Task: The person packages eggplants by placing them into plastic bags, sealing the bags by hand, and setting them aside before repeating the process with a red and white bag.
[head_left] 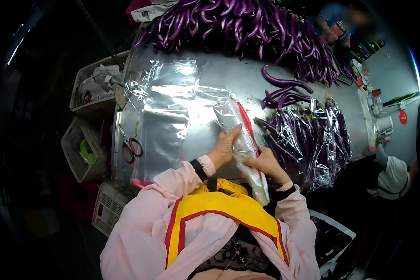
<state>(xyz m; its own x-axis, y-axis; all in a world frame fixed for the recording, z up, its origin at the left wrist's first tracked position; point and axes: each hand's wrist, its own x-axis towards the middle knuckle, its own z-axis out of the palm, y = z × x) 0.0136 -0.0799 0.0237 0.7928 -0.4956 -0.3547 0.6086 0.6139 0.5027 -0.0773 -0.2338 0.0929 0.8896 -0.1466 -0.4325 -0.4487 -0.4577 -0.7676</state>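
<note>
Both hands grip a long bundle of clear plastic bags [241, 140] with a red strip along one side, held at a slant over the front edge of the metal table [200, 147]. My left hand [225, 145] wraps its left side near the middle, thumb on top. Lower down on the right, my right hand [267, 164] closes around the bundle near the red strip. Flat clear plastic sheets [165, 116] lie on the table left of my hands. Just right of the bundle are bagged eggplants [308, 140] in shiny clear wrap.
A large heap of long purple eggplants [233, 28] covers the table's far side; a few loose eggplants [284, 88] lie before it. Scissors [131, 147] rest at the left edge. Plastic crates [81, 149] stand on the left. Two other people are at the right.
</note>
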